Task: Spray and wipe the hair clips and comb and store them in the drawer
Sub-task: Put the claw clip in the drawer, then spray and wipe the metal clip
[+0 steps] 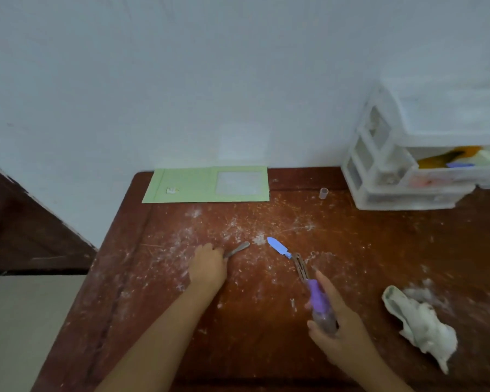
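Note:
My left hand pinches the near end of a grey metal hair clip that lies on the dusty wooden table. My right hand grips a small spray bottle with a purple top, its nozzle pointing away from me toward the clips. A blue hair clip lies flat at mid-table. Just in front of the nozzle lies a brown clip. A crumpled white cloth rests at the right. The white plastic drawer unit stands at the back right with one drawer pulled open. No comb is visible on the table.
A green folder lies against the wall at the back. A small clear cap stands beside the drawer unit. The open drawer holds a yellow item and a blue one. The table's left edge drops off to the floor.

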{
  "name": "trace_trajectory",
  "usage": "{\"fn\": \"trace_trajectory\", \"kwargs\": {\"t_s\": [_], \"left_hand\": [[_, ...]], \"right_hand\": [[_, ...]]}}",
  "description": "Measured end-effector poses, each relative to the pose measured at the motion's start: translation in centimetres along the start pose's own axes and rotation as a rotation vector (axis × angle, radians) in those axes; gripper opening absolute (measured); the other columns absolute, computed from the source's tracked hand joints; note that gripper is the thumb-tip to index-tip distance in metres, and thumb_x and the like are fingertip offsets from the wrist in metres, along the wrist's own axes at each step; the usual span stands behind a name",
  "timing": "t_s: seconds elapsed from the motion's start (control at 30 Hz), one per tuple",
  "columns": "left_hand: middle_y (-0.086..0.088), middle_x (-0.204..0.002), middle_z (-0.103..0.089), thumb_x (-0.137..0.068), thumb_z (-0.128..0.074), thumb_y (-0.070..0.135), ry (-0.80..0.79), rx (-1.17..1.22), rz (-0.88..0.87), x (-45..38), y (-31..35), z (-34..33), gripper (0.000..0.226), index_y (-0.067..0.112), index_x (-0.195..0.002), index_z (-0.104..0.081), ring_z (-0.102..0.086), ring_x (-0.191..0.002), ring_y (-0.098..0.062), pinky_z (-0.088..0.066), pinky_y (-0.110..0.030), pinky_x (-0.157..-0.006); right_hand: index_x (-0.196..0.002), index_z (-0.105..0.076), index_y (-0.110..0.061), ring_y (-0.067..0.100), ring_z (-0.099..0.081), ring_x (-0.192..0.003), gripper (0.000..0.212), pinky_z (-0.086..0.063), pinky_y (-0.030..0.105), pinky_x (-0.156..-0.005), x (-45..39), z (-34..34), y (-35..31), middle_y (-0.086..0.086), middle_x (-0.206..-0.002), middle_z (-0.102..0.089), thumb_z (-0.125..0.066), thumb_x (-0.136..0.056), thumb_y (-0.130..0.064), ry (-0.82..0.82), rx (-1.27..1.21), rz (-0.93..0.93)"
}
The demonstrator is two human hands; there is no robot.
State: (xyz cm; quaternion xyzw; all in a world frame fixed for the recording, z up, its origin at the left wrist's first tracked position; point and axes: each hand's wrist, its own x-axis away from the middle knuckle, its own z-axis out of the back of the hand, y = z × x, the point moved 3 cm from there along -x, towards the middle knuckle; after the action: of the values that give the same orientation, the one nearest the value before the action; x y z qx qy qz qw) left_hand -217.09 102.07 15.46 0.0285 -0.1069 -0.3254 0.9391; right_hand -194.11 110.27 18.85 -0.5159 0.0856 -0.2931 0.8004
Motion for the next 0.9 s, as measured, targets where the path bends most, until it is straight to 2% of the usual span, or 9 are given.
{"fn": "trace_trajectory", "kwargs": {"t_s": [0.07, 0.17, 0.27, 0.33, 0.37, 0.43, 0.5, 0.6, 0.9], "left_hand": [[-0.011, -0.112, -0.056, -0.093, -0.046, 0.023, -0.021, 0.071, -0.03, 0.4, 0.2, 0.1, 0.026, 0.006, -0.11, -0.056, -0.052, -0.106, -0.026, -0.045, -0.034, -0.087], [-0.01, -0.102, -0.064, -0.089, -0.053, 0.021, -0.047, 0.231, -0.036, 1.5, 0.2, 1.0, 0.019, 0.007, -0.102, -0.057, -0.06, -0.094, -0.025, -0.047, -0.032, -0.076], [-0.005, -0.073, -0.065, -0.083, -0.062, 0.015, -0.113, 0.699, 0.039, 3.7, 0.3, 1.9, 0.016, 0.003, -0.095, -0.062, -0.062, -0.062, -0.012, -0.048, -0.02, -0.057], [-0.003, -0.063, -0.06, -0.081, -0.064, 0.007, -0.207, 1.026, 0.092, 6.1, 0.7, 2.1, 0.008, 0.004, -0.088, -0.061, -0.058, -0.045, -0.002, -0.046, -0.012, -0.046], [-0.003, -0.062, -0.06, -0.081, -0.064, 0.006, -0.242, 1.104, 0.105, 7.4, 1.0, 2.1, 0.003, 0.007, -0.083, -0.061, -0.057, -0.041, 0.001, -0.046, -0.01, -0.045], [-0.003, -0.061, -0.061, -0.081, -0.064, 0.006, -0.276, 1.231, 0.137, 9.5, 1.3, 1.7, 0.011, 0.013, -0.074, -0.061, -0.058, -0.041, 0.001, -0.047, -0.012, -0.045], [-0.003, -0.061, -0.061, -0.081, -0.064, 0.004, -0.266, 1.32, 0.186, 11.1, 1.3, 1.5, 0.013, 0.014, -0.072, -0.062, -0.058, -0.041, -0.001, -0.048, -0.013, -0.044], [-0.005, -0.061, -0.06, -0.081, -0.062, 0.004, -0.264, 1.353, 0.204, 12.7, 1.2, 1.2, 0.013, 0.013, -0.072, -0.062, -0.057, -0.04, -0.002, -0.048, -0.014, -0.043], [-0.006, -0.061, -0.058, -0.084, -0.059, 0.003, -0.255, 1.394, 0.177, 13.8, 0.9, 0.9, 0.016, 0.012, -0.071, -0.063, -0.059, -0.043, -0.003, -0.048, -0.014, -0.045]], "right_hand": [[-0.124, -0.029, -0.038, -0.02, -0.053, -0.081, 0.07, -0.044, 0.006, -0.065, 0.3, -0.4, -0.3, -0.023, -0.099, -0.051, -0.058, -0.079, 0.006, -0.003, 0.021, 0.005], [-0.114, -0.035, -0.045, -0.009, -0.054, -0.059, 0.066, -0.038, 0.01, -0.05, 0.7, -0.9, -1.1, -0.015, -0.065, -0.056, -0.058, -0.078, 0.005, 0.019, 0.073, 0.03], [-0.111, -0.025, -0.052, -0.01, -0.053, -0.058, 0.067, -0.037, 0.007, -0.051, 0.7, -1.4, -1.9, -0.021, -0.059, -0.058, -0.064, -0.081, -0.007, 0.065, 0.131, 0.065], [-0.115, -0.019, -0.053, -0.015, -0.053, -0.065, 0.069, -0.038, 0.004, -0.059, 0.8, -1.8, -2.5, -0.025, -0.074, -0.055, -0.064, -0.083, -0.012, 0.045, 0.144, 0.072], [-0.117, -0.018, -0.053, -0.017, -0.053, -0.069, 0.069, -0.038, 0.001, -0.063, 0.8, -2.1, -2.6, -0.029, -0.088, -0.052, -0.063, -0.083, -0.013, 0.041, 0.143, 0.073], [-0.116, -0.016, -0.054, -0.014, -0.052, -0.081, 0.068, -0.035, -0.003, -0.069, 0.8, -2.3, -2.6, -0.028, -0.101, -0.048, -0.06, -0.085, -0.012, 0.059, 0.171, 0.076], [-0.116, -0.016, -0.052, -0.001, -0.054, -0.093, 0.065, -0.037, 0.001, -0.074, 0.9, -2.7, -2.4, -0.017, -0.109, -0.053, -0.056, -0.086, -0.012, 0.082, 0.27, 0.097], [-0.133, -0.018, -0.04, 0.015, -0.058, -0.101, 0.065, -0.045, 0.022, -0.083, 1.1, -3.8, -2.4, -0.001, -0.121, -0.055, -0.051, -0.086, -0.011, 0.046, 0.416, 0.123], [-0.138, -0.025, -0.031, 0.02, -0.061, -0.094, 0.054, -0.043, 0.024, -0.071, 1.2, -5.3, -1.9, 0.004, -0.121, -0.052, -0.043, -0.089, -0.018, 0.028, 0.546, 0.094]]}}
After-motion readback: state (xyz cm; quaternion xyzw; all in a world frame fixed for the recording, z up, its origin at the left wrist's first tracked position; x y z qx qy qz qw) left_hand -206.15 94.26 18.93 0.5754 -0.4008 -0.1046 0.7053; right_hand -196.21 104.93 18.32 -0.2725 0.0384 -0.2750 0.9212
